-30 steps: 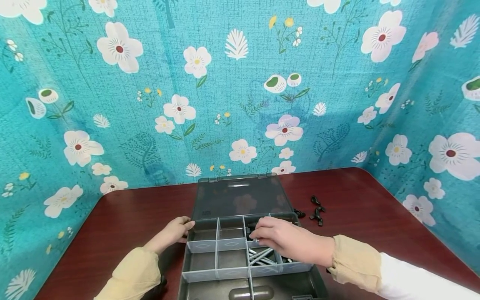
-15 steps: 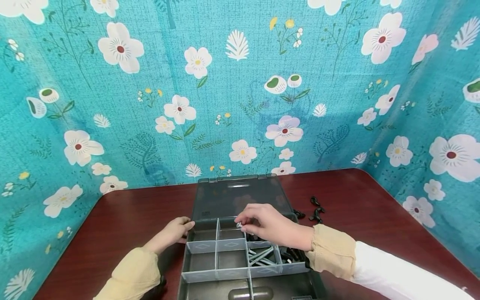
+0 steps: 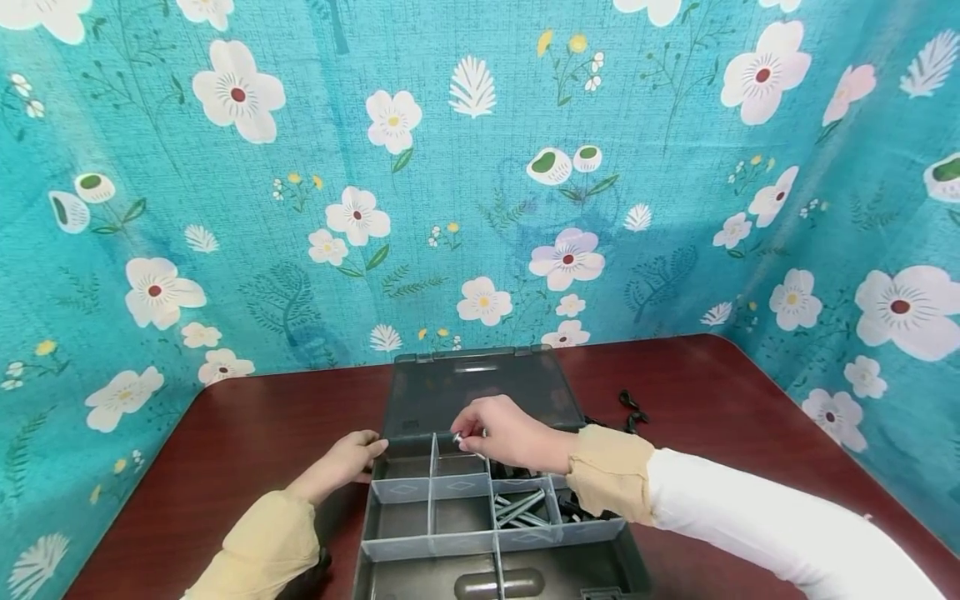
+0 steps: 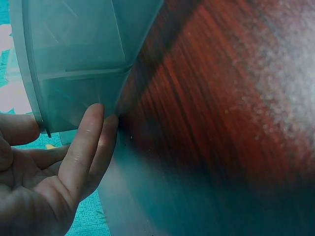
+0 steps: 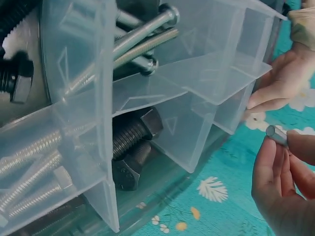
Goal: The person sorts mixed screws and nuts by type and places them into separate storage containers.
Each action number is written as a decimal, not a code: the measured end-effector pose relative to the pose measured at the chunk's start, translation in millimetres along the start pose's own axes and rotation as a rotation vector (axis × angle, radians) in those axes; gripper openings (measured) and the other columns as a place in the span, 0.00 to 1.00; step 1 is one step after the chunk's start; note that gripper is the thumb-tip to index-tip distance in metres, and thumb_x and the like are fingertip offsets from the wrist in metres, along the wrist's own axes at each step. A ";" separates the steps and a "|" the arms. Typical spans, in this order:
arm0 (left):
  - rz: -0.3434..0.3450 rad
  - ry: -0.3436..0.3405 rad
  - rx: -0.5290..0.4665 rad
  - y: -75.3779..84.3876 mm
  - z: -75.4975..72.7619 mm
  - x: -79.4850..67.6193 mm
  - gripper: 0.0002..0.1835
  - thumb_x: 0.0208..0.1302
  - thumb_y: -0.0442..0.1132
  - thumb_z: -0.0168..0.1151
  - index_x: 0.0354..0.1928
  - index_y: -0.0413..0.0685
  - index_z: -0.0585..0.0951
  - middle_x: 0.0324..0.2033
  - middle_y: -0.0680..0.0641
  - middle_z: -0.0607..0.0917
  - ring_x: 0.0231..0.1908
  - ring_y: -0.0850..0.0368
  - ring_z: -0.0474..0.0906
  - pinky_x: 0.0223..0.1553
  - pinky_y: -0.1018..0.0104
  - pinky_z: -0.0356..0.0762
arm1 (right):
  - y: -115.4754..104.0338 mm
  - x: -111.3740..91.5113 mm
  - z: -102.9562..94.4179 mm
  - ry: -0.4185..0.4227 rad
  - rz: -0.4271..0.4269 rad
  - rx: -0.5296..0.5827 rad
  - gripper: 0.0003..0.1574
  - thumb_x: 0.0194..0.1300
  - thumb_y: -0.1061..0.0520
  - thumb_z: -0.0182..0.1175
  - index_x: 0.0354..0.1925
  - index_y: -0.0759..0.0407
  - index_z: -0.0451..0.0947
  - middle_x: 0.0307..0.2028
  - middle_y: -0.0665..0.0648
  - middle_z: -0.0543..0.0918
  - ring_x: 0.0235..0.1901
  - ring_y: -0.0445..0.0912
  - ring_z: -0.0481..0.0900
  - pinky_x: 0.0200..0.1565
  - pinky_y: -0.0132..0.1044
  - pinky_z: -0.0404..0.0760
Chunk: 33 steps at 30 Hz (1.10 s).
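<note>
A grey see-through compartment box (image 3: pixel 401 550) lies on the table with its lid (image 3: pixel 480 400) laid back. My left hand (image 3: pixel 347 460) holds its far left corner; in the left wrist view the thumb is at the rim and the fingers (image 4: pixel 83 147) lie along the outer wall. My right hand (image 3: pixel 512 435) pinches a small silver bolt (image 5: pixel 276 134) between thumb and fingertips, above the back row near the second compartment from the left. The fingers hide part of the bolt. Longer silver bolts (image 3: pixel 519 510) fill one middle-row compartment; black bolts (image 5: pixel 134 132) lie in compartments beside it.
Several small black pieces (image 3: pixel 632 408) lie on the red-brown table (image 3: pixel 712 417) right of the lid. A floral turquoise cloth (image 3: pixel 450 250) hangs behind the table and along its right side. Thin upright dividers (image 3: pixel 432 492) separate the compartments.
From the back-row compartment on the right, my right hand has lifted the small silver bolt and carried it left. My left hand stays at the box's corner.
</note>
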State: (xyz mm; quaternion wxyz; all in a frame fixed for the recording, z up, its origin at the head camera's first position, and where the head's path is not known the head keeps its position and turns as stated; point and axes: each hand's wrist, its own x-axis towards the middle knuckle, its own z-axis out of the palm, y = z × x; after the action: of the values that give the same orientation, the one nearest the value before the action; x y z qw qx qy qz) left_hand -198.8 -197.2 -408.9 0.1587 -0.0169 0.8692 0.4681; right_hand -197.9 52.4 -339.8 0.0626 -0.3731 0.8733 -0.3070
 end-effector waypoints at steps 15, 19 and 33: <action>-0.006 -0.028 0.002 -2.8 -2.7 2.0 0.24 0.70 0.35 0.42 0.60 0.19 0.58 0.54 0.25 0.67 0.51 0.34 0.68 0.41 0.52 0.80 | 11.5 18.0 23.3 -0.116 0.051 -0.156 0.08 0.56 0.65 0.61 0.37 0.66 0.81 0.31 0.54 0.82 0.31 0.40 0.78 0.34 0.28 0.79; -0.007 -0.036 0.003 -2.9 -3.6 1.7 0.25 0.71 0.35 0.42 0.60 0.19 0.57 0.55 0.24 0.65 0.53 0.32 0.67 0.41 0.53 0.79 | 10.6 15.4 22.6 -0.131 0.030 -0.192 0.09 0.56 0.66 0.61 0.38 0.65 0.81 0.33 0.54 0.83 0.33 0.40 0.79 0.36 0.27 0.79; -0.001 -0.038 -0.025 -3.1 -3.8 0.9 0.24 0.70 0.34 0.42 0.59 0.18 0.57 0.52 0.26 0.68 0.51 0.33 0.68 0.42 0.51 0.79 | 5.0 -13.5 -4.8 -0.252 -0.363 -0.679 0.12 0.60 0.60 0.60 0.44 0.52 0.79 0.37 0.47 0.80 0.37 0.38 0.75 0.37 0.23 0.76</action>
State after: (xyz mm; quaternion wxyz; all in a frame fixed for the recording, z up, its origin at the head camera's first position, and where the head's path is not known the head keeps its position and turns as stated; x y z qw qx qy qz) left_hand -200.1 -201.9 -409.8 0.1752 -0.0103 0.8601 0.4790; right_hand -193.0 66.7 -340.5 -0.0129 -0.5556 0.8304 0.0409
